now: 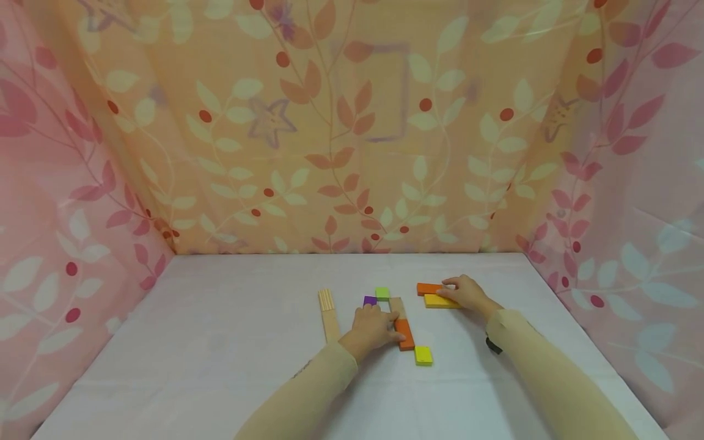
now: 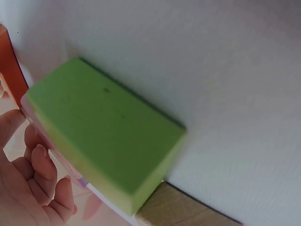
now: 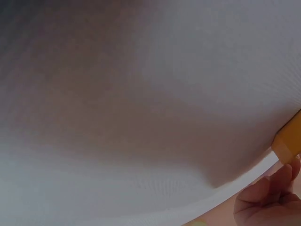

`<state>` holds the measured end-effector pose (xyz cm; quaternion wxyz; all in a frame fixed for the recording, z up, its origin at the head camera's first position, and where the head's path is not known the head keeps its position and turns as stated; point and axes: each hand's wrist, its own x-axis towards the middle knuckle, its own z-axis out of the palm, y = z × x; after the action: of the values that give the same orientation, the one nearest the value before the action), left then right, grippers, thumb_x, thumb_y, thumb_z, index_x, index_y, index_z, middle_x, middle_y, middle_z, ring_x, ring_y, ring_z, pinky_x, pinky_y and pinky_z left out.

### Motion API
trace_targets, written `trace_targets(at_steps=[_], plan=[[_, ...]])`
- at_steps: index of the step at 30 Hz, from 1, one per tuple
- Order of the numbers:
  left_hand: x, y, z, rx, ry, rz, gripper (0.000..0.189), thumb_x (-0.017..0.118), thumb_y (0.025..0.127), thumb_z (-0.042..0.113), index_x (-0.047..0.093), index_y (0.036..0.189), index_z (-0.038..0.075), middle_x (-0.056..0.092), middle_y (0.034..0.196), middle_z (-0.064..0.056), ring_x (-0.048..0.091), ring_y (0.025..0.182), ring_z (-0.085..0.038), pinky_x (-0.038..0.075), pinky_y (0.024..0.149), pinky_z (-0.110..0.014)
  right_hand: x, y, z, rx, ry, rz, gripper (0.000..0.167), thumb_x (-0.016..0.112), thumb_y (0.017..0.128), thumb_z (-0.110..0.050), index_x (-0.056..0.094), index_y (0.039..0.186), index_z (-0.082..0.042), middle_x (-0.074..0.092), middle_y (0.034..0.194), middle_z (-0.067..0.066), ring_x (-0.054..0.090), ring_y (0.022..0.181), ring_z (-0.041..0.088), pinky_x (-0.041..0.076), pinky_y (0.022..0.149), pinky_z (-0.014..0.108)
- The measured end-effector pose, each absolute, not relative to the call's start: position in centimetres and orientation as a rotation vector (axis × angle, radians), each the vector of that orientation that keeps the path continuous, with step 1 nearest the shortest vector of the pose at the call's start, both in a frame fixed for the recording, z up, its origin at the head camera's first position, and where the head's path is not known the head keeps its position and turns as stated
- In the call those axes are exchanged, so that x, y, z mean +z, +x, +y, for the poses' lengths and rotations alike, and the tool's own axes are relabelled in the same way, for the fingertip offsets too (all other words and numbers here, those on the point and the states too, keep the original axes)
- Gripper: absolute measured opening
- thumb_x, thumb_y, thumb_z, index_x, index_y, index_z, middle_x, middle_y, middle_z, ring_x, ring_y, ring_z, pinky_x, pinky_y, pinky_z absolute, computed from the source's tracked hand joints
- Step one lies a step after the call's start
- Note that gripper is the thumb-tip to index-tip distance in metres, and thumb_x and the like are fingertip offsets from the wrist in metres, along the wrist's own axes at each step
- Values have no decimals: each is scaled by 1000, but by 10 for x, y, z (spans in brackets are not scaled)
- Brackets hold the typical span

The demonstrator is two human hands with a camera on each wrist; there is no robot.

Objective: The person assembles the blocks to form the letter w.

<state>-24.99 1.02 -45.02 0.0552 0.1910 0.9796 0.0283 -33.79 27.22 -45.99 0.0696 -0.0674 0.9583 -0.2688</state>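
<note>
My left hand (image 1: 370,330) is low over the table, with its thumb against the side of an orange block (image 1: 405,335) and its forefinger by the pale wooden block (image 1: 396,307) that meets it end to end. A purple block (image 1: 370,300) shows just past its knuckles. Close up in the left wrist view lies a green block (image 2: 108,127) touching a wooden one (image 2: 183,209); the hand's fingers are loosely bent beside it. My right hand (image 1: 467,293) pinches an orange block (image 1: 428,288) at its right end; a yellow-orange block (image 1: 437,301) lies along its near side, partly under the hand.
A small light green block (image 1: 382,294) stands at the far end of the wooden block. A yellow block (image 1: 423,355) touches the near corner of the orange one. Left of these lies a pale wooden strip (image 1: 330,324), its near end hidden by the left arm. Patterned curtains surround the white table (image 1: 165,366).
</note>
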Motion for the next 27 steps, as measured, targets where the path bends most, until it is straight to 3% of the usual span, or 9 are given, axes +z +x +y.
trace_targets(at_steps=[9, 15, 23, 27], plan=[[-451, -249, 13, 75, 552, 2980, 63, 59, 84, 65, 56, 139, 33, 63, 122, -9, 52, 99, -23, 43, 90, -42, -460, -333, 286, -829, -229, 2830, 59, 68, 91, -38, 58, 124, 10, 53, 110, 24, 50, 99, 36, 42, 91, 52], [-452, -249, 13, 65, 550, 2988, 63, 59, 84, 65, 56, 138, 33, 63, 121, -10, 53, 99, -23, 43, 90, -42, -459, -328, 300, -860, -214, 2724, 61, 77, 83, -38, 58, 127, 1, 50, 107, 18, 46, 99, 34, 40, 89, 51], [-453, -248, 13, 53, 545, 2992, 63, 59, 84, 65, 56, 138, 33, 63, 119, -9, 52, 98, -22, 43, 90, -42, -459, -323, 311, -847, -338, 2743, 37, 79, 83, -23, 63, 110, -4, 48, 90, 9, 45, 88, 27, 37, 75, 39], [-454, -248, 13, 39, 563, 3015, 62, 60, 84, 65, 58, 136, 32, 64, 116, -6, 53, 97, -22, 43, 88, -40, -456, -318, 314, -875, -358, 2713, 34, 79, 83, -23, 64, 109, -7, 48, 91, 8, 45, 90, 28, 38, 77, 40]])
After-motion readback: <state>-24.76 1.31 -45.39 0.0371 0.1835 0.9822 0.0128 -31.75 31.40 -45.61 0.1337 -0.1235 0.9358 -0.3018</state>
